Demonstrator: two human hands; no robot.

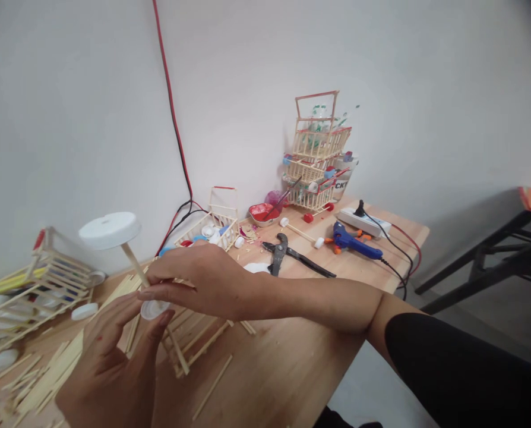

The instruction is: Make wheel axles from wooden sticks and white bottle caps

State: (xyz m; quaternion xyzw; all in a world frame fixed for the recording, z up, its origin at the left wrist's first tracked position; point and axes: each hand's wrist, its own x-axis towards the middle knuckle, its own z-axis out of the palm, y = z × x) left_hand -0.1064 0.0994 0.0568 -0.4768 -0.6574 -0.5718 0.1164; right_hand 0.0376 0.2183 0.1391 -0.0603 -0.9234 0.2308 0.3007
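Observation:
My right hand (207, 279) pinches a thin wooden stick (134, 261) near its lower end. A large white cap (109, 230) is fixed on the stick's upper end. My left hand (114, 356) grips a small translucent bottle cap (154, 308) by its rim, its hollow side facing up. The stick's low end is at this cap; whether it is joined to it I cannot tell. Beneath my hands lies a small frame of wooden sticks (194, 351), partly hidden by them.
Loose sticks (65, 368) and a stick basket (56, 285) lie left. Behind are a basket of caps (223, 229), a dish of red paint (264, 214), pliers (281, 252) and stacked stick carts (314, 160). A blue glue gun (357, 244) lies near a power strip (366, 221).

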